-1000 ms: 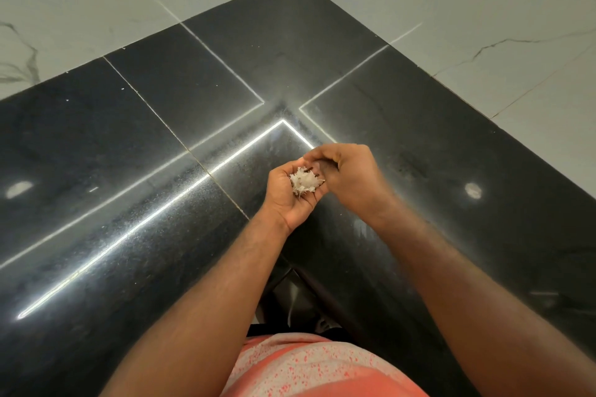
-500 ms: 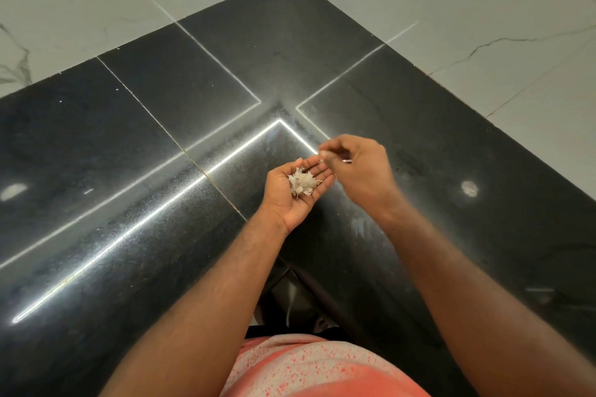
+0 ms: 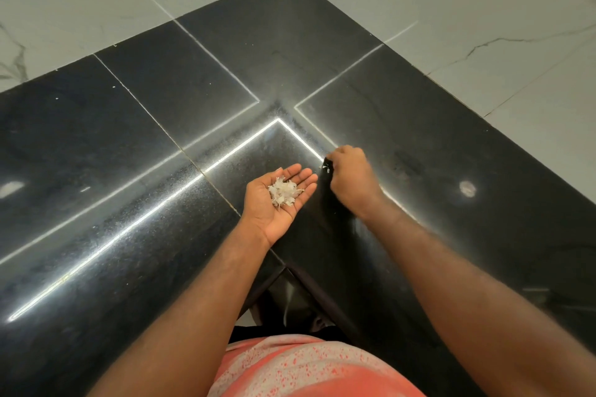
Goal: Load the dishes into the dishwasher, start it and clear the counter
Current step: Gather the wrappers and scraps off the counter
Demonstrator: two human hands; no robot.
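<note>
Looking down from head height, the view takes in a glossy black table [image 3: 113, 145] that bends in an L, with white marbled wall tiles [image 3: 483, 26] behind it at 12 o'clock. Both bare forearms reach in from 6 o'clock above a coral speckled shirt [image 3: 306, 367].

Near the centre, the left hand [image 3: 277, 200] lies palm up, its fingers [image 3: 298, 172] spread wide and flat, pointing toward 1 o'clock. A small heap of white scraps [image 3: 284, 192] rests in the hollow of that palm, just below the fingers, cradled and not gripped.

Just beside it, at 3 o'clock from the palm, the right hand [image 3: 350, 174] is turned knuckles up with its fingers curled down and drawn narrow against the table. A few more white bits [image 3: 325, 167] show at its fingertips on the table, at 2 o'clock from the heap; whether they are pinched or only touched cannot be told. The two hands are close but apart.

A second ago the right hand was pressed against the left one, its fingers over the heap, and the left palm was cupped. Half a second ago it had drawn away toward 2 o'clock and hung above the table with something thin in a pinch. Now it is lower and farther toward 3 o'clock, down at the table surface, and the left palm has flattened out.
</note>
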